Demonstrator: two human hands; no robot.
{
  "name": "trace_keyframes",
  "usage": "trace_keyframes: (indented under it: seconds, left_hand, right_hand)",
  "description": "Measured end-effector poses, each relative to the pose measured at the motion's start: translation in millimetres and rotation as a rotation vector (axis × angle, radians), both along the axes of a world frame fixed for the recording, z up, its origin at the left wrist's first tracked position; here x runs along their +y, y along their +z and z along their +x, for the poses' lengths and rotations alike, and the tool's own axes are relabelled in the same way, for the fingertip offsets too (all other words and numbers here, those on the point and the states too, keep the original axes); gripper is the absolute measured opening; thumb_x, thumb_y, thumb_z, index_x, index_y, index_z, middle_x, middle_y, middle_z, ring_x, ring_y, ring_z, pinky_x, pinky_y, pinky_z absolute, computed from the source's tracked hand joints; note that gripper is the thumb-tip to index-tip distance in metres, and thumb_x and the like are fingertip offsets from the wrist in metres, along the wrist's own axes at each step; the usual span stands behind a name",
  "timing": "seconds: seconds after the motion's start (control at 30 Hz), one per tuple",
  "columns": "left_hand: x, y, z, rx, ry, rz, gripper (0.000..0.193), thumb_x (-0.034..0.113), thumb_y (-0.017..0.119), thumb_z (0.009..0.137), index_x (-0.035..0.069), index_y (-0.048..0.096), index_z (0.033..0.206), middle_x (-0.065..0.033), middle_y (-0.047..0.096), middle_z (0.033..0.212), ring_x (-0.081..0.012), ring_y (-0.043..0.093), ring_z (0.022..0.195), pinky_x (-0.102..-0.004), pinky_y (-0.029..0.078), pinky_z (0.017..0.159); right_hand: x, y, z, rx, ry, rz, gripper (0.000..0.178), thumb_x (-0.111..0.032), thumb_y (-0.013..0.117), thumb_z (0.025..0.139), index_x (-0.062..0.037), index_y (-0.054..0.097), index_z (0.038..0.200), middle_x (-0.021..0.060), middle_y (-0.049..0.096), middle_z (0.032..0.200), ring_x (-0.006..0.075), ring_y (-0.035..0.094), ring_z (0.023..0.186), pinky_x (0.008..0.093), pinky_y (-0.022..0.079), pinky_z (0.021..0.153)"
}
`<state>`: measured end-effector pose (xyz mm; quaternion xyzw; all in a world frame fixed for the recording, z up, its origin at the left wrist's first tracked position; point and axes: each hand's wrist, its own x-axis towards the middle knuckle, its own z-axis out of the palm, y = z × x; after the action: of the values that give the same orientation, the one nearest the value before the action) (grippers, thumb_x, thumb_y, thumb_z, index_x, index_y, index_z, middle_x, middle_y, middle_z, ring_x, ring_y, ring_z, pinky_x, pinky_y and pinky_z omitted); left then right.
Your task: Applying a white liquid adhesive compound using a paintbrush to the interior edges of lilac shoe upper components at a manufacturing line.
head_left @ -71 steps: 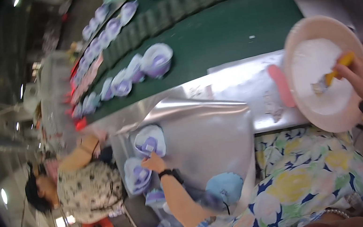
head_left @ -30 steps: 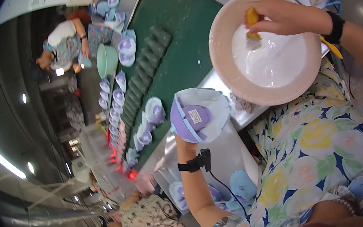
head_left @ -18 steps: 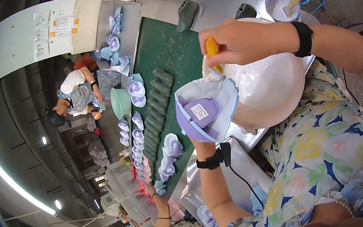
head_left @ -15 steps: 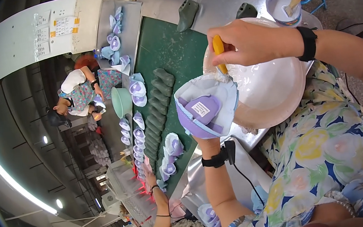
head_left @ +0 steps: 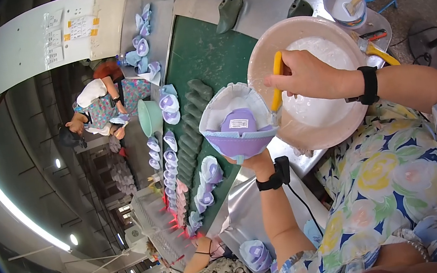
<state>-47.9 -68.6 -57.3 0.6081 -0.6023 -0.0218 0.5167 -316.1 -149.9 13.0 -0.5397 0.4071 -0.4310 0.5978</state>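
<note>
My left hand [head_left: 258, 164] grips a purple and light-blue shoe upper [head_left: 242, 143] from below, its opening facing up and a white label on the purple tongue inside. My right hand [head_left: 311, 73] is closed around the yellow handle of a brush [head_left: 278, 81]. The brush's bristle end touches the right rim of the upper. Under and beside my right hand stands a wide pale-pink basin [head_left: 266, 43] with milky white liquid [head_left: 318, 100] in it. My left fingers are mostly hidden behind the upper.
A green conveyor belt [head_left: 210, 46] carries a row of dark shoe lasts [head_left: 190, 135] and more purple uppers [head_left: 211, 171]. Behind the basin are a white bucket [head_left: 337, 0] with a brush and a second yellow-handled brush [head_left: 382, 53]. Two co-workers [head_left: 94, 107] sit along the belt.
The upper has turned in my left hand, and the brush has passed from its back edge to its right rim. A co-worker's hand has drawn back from the lasts.
</note>
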Motion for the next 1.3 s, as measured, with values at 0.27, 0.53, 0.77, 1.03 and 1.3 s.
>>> trace_keyframes:
  seconds: [0.27,0.53,0.77,1.03,1.3]
  left_hand:
    - [-4.6,38.3,4.7,0.158,-0.077,0.023,0.040,0.023,0.051,0.095,0.001,0.047,0.129,-0.0102,0.056,0.121,-0.0214,0.058,0.108,-0.0363,0.051,0.089]
    - [-11.8,30.9,-6.8,0.494,-0.383,0.719,0.032,0.018,0.049,0.096,0.000,0.054,0.123,-0.0103,0.063,0.110,-0.0202,0.063,0.097,-0.0343,0.054,0.083]
    - [20.4,8.6,4.0,1.490,-0.575,0.834,0.047,0.032,0.040,0.098,0.001,0.046,0.133,-0.0171,0.052,0.133,-0.0310,0.053,0.120,-0.0447,0.046,0.101]
    - [29.4,11.5,-25.0,1.405,-0.596,0.872,0.040,0.026,0.045,0.098,0.003,0.050,0.131,-0.0152,0.059,0.124,-0.0271,0.059,0.111,-0.0388,0.051,0.095]
    - [53.3,22.0,-16.7,1.323,-0.476,0.760,0.041,0.027,0.046,0.098,0.004,0.049,0.131,-0.0147,0.059,0.124,-0.0261,0.060,0.110,-0.0387,0.052,0.095]
  right_hand:
    - [-1.3,7.1,-9.0,0.030,0.083,-0.327,0.021,-0.022,0.063,0.086,-0.0018,0.060,0.089,0.0096,0.058,0.066,0.0215,0.060,0.060,0.0317,0.047,0.053]
    - [2.4,3.2,26.1,0.548,0.467,-1.315,0.020,-0.015,0.057,0.080,-0.0139,0.062,0.100,0.0089,0.056,0.077,0.0302,0.062,0.072,0.0406,0.050,0.061]
    - [-10.4,22.3,-11.6,0.319,0.318,-1.258,0.017,-0.014,0.061,0.084,-0.0083,0.060,0.100,0.0105,0.063,0.088,0.0280,0.064,0.081,0.0373,0.051,0.069]
    - [8.7,29.6,24.5,-0.180,0.389,-1.122,0.014,-0.017,0.063,0.088,-0.0087,0.058,0.097,0.0050,0.062,0.095,0.0246,0.061,0.091,0.0355,0.050,0.074]
    - [-2.7,23.3,25.1,0.183,0.479,-0.887,0.018,-0.020,0.063,0.088,-0.0058,0.055,0.096,0.0116,0.063,0.087,0.0318,0.063,0.080,0.0390,0.049,0.070]
